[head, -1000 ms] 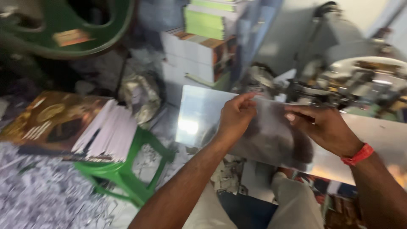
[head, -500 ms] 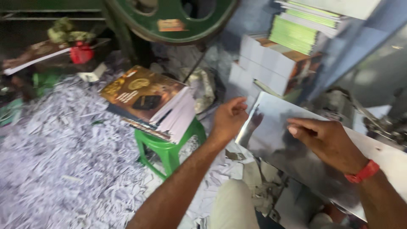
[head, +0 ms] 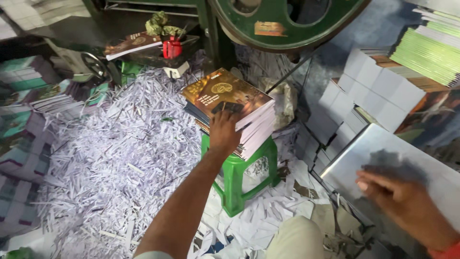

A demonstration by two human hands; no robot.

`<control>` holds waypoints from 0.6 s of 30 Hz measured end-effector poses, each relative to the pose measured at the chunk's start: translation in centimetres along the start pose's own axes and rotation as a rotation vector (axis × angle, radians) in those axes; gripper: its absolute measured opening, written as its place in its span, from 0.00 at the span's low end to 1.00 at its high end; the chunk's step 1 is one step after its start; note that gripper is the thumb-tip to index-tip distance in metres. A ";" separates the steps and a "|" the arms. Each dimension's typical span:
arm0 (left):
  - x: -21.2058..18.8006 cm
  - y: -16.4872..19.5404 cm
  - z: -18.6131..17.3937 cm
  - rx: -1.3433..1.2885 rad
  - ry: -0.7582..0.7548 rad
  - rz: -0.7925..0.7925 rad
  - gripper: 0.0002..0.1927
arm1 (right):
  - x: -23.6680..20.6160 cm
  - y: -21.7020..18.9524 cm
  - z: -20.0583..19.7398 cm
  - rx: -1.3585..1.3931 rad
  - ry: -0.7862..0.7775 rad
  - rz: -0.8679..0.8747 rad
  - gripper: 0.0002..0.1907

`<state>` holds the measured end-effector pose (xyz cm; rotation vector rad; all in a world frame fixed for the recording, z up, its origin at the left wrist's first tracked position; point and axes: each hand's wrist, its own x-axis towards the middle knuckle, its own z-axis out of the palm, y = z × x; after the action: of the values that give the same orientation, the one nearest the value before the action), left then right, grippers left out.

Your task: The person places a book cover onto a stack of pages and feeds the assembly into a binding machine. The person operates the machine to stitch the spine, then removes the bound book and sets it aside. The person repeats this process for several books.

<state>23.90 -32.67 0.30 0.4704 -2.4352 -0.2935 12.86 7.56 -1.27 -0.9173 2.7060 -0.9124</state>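
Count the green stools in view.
1. The stool stands in the paper scraps, under the book stack that the left hand touches. Others may be hidden.

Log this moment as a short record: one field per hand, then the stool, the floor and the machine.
left hand: resting on the stack of brown-covered booklets, fingers on the top cover
right hand: flat on the shiny metal plate
stool: green plastic, carries the booklets
floor: heaped white paper trimmings
machine: large green flywheel above the stool
other stock: booklet stacks at right
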 end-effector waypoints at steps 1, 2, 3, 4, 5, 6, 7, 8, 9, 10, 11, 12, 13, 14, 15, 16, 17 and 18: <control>0.0 -0.4 0.0 0.020 -0.028 0.024 0.31 | 0.1 0.3 0.8 0.142 0.022 -0.101 0.31; -0.1 -0.7 0.3 0.038 -0.060 0.049 0.35 | -0.1 0.6 1.4 0.089 -0.010 -0.088 0.30; -0.3 -1.0 0.7 0.121 -0.006 0.129 0.32 | -0.4 1.0 2.0 0.034 -0.041 -0.070 0.29; -0.4 -1.2 1.1 0.203 0.052 0.213 0.29 | -0.5 1.4 2.5 -0.021 -0.069 -0.051 0.28; -0.4 -1.5 1.5 0.286 0.111 0.297 0.26 | -0.5 1.8 3.1 0.004 -0.102 0.018 0.27; -0.4 -1.6 1.8 0.328 0.095 0.317 0.23 | -0.8 2.1 3.8 0.029 -0.135 0.088 0.27; -0.3 -1.7 2.2 0.369 0.080 0.337 0.20 | -1.0 2.5 4.1 0.055 -0.167 0.159 0.27; -0.1 -1.7 2.5 0.408 0.067 0.356 0.18 | -1.1 2.9 4.4 0.135 -0.171 0.150 0.27; 0.0 -1.5 2.5 0.465 0.045 0.410 0.17 | -1.2 3.2 5.1 0.215 -0.174 0.138 0.27; 0.1 -1.4 2.5 0.521 0.025 0.463 0.17 | -1.3 3.3 5.8 0.294 -0.177 0.125 0.27; 0.1 -1.1 2.6 0.579 0.005 0.515 0.17 | -1.3 3.5 6.2 0.382 -0.200 0.136 0.27; 0.1 -0.6 2.7 0.571 -0.051 0.539 0.15 | -1.3 3.5 6.6 0.473 -0.222 0.145 0.28; 0.1 0.0 2.9 0.563 -0.109 0.564 0.14 | -1.2 3.5 6.9 0.565 -0.245 0.154 0.29; -0.2 0.8 3.1 0.552 -0.169 0.590 0.12 | -1.0 3.2 7.4 0.655 -0.233 0.179 0.29; -0.6 1.7 3.4 0.548 -0.231 0.612 0.12 | -0.8 2.6 8.1 0.744 -0.221 0.206 0.29; -1.1 2.7 3.7 0.544 -0.289 0.635 0.12 | -0.5 2.0 8.6 0.833 -0.204 0.231 0.29; -1.5 3.9 4.1 0.539 -0.347 0.659 0.12 | -0.2 1.2 9.0 0.958 -0.237 0.269 0.27; -2.2 5.1 4.4 0.524 -0.274 0.703 0.11 | 0.2 0.5 9.3 1.083 -0.270 0.307 0.26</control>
<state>21.46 -26.71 -2.73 -0.2529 -2.7507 0.6238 15.41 3.09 -9.03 -0.3255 1.6214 -1.7039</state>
